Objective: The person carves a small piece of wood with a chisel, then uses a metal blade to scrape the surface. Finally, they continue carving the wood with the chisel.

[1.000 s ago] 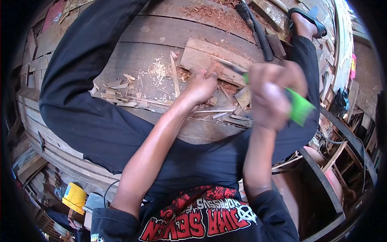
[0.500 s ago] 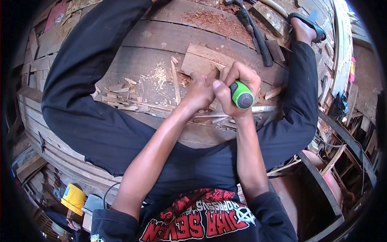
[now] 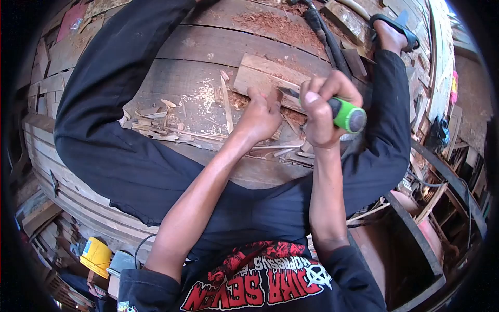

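Observation:
My right hand (image 3: 327, 112) is wrapped round a chisel by its green-and-black handle (image 3: 349, 117), whose rounded grey end faces me. Its dark blade (image 3: 289, 92) points left, towards the fingertips of my left hand. A pale wooden block (image 3: 265, 73) lies on the floor planks just beyond both hands. My left hand (image 3: 258, 118) is closed at the block's near edge and appears to grip it; the fingers' undersides are hidden. Past my right hand lies a hammer (image 3: 325, 39) with a black handle, partly covered by that hand.
Wood splinters (image 3: 156, 130) and pale shavings (image 3: 207, 99) litter the planks between my legs. Reddish sawdust (image 3: 278, 26) lies farther off. A wooden offcut (image 3: 347, 23) sits near my sandalled foot (image 3: 392, 36). A yellow bucket (image 3: 96, 256) stands at lower left.
My right hand has moved right with the chisel, away from my left hand, and the handle has swung rightwards. More of the blade and block now shows. My left hand stays nearly in place.

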### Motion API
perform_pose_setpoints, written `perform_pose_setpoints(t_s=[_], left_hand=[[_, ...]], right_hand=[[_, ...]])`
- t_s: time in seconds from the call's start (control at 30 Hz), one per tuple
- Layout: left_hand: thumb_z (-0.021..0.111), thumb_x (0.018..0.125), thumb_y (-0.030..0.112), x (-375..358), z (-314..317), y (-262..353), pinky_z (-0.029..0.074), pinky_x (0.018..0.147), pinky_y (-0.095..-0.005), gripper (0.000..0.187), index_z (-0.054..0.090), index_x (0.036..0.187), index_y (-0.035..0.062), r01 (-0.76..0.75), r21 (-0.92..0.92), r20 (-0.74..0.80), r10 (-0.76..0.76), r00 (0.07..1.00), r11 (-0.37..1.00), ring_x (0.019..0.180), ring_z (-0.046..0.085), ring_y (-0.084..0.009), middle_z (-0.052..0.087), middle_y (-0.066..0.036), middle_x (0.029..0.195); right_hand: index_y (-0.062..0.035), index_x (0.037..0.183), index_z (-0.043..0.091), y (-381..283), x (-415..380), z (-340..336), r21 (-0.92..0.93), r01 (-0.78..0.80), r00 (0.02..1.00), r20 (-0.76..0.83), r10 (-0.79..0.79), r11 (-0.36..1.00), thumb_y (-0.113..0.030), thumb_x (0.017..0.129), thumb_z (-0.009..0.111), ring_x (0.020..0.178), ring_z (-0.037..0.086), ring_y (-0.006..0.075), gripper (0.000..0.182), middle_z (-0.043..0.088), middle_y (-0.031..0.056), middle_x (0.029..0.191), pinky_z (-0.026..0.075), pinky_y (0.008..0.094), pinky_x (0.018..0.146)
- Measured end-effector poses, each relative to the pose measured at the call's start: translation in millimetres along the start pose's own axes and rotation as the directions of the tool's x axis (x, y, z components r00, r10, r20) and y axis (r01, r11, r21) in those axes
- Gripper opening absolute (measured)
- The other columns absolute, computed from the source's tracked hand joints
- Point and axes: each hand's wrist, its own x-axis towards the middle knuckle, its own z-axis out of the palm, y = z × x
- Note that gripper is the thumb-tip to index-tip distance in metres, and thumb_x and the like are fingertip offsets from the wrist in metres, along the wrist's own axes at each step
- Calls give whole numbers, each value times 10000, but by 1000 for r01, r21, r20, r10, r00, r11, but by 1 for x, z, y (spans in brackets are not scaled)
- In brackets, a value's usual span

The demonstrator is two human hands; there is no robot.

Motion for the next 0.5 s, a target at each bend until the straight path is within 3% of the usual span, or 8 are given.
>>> perform_pose_setpoints(t_s=[0.07, 0.13, 0.2, 0.3, 0.4, 0.47, 0.5], left_hand=[[503, 1033, 308, 5, 3, -5, 492, 959, -403, 544, 395, 1325, -139, -69, 51, -18, 70, 997, 996, 1099, 625, -358, 511, -246, 1186], [510, 1030, 289, -2, 9, -13, 493, 957, -399, 535, 394, 1317, -147, -43, 44, -37, 45, 998, 998, 1096, 627, -347, 524, -237, 1171], [521, 1027, 268, 1, 8, -6, 499, 947, -392, 525, 387, 1313, -151, 13, -12, -78, -14, 997, 1000, 1078, 635, -328, 548, -223, 1139], [539, 1023, 249, 0, 2, 6, 499, 951, -392, 522, 393, 1318, -156, 142, -71, -36, -144, 989, 987, 1069, 643, -328, 569, -217, 1110], [486, 986, 161, 2, 4, -1, 490, 1029, -449, 529, 248, 1310, -183, 46, -89, -43, -50, 998, 995, 1161, 635, -477, 631, -368, 1172], [523, 1012, 228, 3, 10, -10, 500, 961, -401, 523, 329, 1275, -181, -55, -12, -82, 54, 995, 998, 1089, 648, -380, 593, -280, 1128], [541, 1025, 261, 4, 11, -15, 505, 927, -376, 527, 370, 1257, -180, -94, 23, -112, 96, 989, 995, 1053, 654, -332, 574, -235, 1106]], right_hand=[[-69, 679, 414, -19, 5, 5, 85, 79, 994, -86, -72, 993, -19, 801, 672, 548, 422, 90, 289, 444, 7, 629, 342, 263, 496], [-69, 704, 417, -49, 8, 7, 210, 125, 992, -58, -115, 970, -26, 782, 691, 537, 427, 98, 288, 436, 13, 632, 348, 268, 490], [-70, 715, 418, -55, 9, 8, 173, 120, 992, -52, -112, 978, -33, 784, 690, 533, 415, 98, 283, 432, 10, 626, 343, 268, 489], [-73, 700, 412, -6, -5, 5, 29, 48, 996, -83, -45, 998, -46, 800, 672, 540, 397, 89, 279, 413, -2, 614, 328, 268, 490], [-69, 687, 408, 11, 5, 2, -11, 34, 995, -98, -35, 999, -53, 809, 659, 553, 393, 84, 281, 413, -8, 627, 326, 267, 495], [-73, 702, 407, -2, 5, -7, -53, 105, 986, -127, -111, 993, -50, 802, 667, 543, 377, 80, 279, 421, -12, 637, 322, 260, 498], [-77, 752, 417, -19, 11, -3, 117, 176, 981, -106, -164, 977, -42, 818, 670, 524, 366, 85, 264, 417, -12, 627, 304, 259, 494]])
